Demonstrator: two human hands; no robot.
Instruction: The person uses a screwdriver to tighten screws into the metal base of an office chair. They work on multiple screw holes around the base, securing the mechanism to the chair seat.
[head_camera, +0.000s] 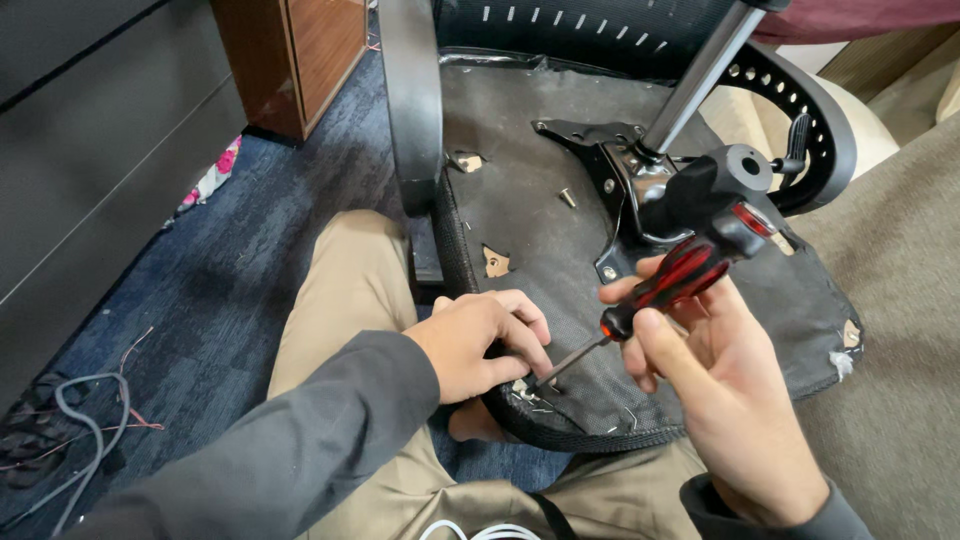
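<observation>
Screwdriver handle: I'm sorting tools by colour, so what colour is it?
Red with black stripes, on the screwdriver in the right hand; head view.

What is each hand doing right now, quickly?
Left hand: fingers curled, pressing on the edge of the upturned chair seat.
Right hand: closed around a red-and-black screwdriver.

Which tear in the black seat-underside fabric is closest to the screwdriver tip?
The torn spot at the near seat edge, beside the left hand; the other tan tears sit farther up.
</observation>
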